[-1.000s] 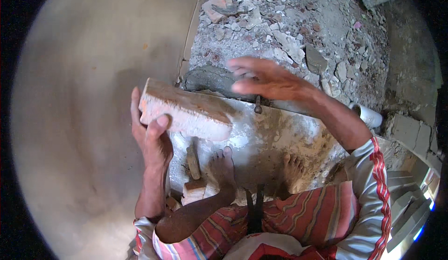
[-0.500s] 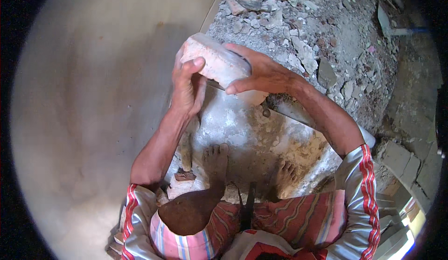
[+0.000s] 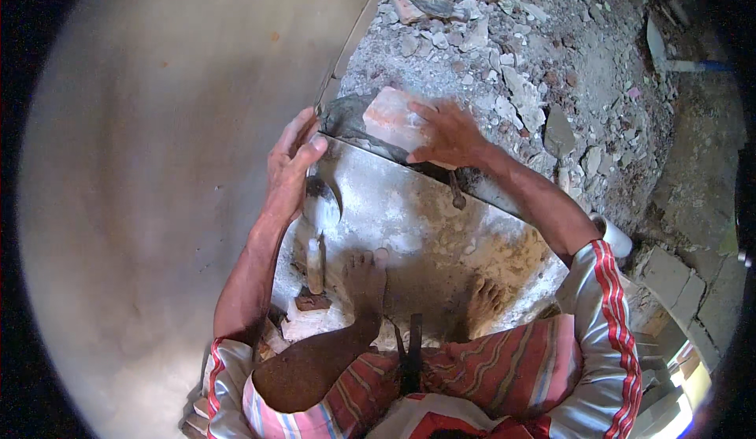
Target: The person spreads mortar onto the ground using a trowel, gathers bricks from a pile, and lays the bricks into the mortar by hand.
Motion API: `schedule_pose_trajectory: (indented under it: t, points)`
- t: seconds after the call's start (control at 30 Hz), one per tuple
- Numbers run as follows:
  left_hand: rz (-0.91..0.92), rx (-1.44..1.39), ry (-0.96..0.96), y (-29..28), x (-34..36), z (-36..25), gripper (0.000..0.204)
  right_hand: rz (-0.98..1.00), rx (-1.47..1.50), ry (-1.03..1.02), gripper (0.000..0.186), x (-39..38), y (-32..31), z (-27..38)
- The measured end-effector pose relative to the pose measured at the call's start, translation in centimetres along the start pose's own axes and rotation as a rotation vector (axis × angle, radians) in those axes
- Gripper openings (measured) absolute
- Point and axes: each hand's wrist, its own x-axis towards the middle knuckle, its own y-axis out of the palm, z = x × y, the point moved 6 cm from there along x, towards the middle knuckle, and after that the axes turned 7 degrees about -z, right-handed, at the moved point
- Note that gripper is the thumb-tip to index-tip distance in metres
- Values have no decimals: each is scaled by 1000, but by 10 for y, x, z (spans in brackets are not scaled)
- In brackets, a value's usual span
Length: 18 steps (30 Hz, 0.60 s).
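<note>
A pale, reddish brick (image 3: 394,118) lies at the far edge of the slab, beside a patch of wet grey mortar (image 3: 343,116). My right hand (image 3: 447,133) grips the brick's right end, thumb on the near side and fingers over the top. To the left, my left hand (image 3: 293,162) holds nothing; its fingers are apart, with the tips close to the mortar's left end by the wall. Just below that hand is a trowel (image 3: 323,205), its handle (image 3: 315,266) toward me. The brick's underside is hidden.
A smooth plastered wall (image 3: 157,163) rises along the left. Rubble (image 3: 583,69) heaps beyond the brick, with a hammer (image 3: 435,2) on it. My bare feet rest on the pale slab (image 3: 409,218). A white pipe (image 3: 613,236) lies by my right elbow.
The brick has come down from between both hands onto the far edge. My left hand has let go and drawn left and nearer; my right still holds the brick. Mortar and trowel blade now show.
</note>
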Motion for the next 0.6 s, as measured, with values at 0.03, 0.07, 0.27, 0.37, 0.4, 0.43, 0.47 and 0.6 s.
schedule_pose_trajectory:
  t: [0.03, 0.07, 0.27, 0.37, 0.4, 0.43, 0.47, 0.6]
  points:
    - [17, 101, -12, 0, 0, -2, 80, 19, -40, 10, 96, -1, 8, -3]
    - [37, 203, -24, 0, 0, -2, 74, 20, -39, 13, 96, -2, 15, -5]
    - [178, 513, 47, 17, 26, 12, 57, 59, -214, -7, 97, -2, 28, 3]
    - [216, 611, 80, 24, 48, 27, 54, -116, -278, -105, 95, -5, 29, 4]
    - [218, 615, 83, 23, 52, 31, 54, -87, -278, -119, 93, -4, 33, 3]
    - [225, 562, 28, 25, 58, 36, 54, -55, -284, -126, 91, -4, 34, 0]
    - [231, 509, -27, 26, 62, 42, 54, -57, -287, -119, 91, -4, 34, -3]
    - [238, 489, -36, 28, 69, 49, 54, -73, -259, -153, 91, -11, 34, -3]
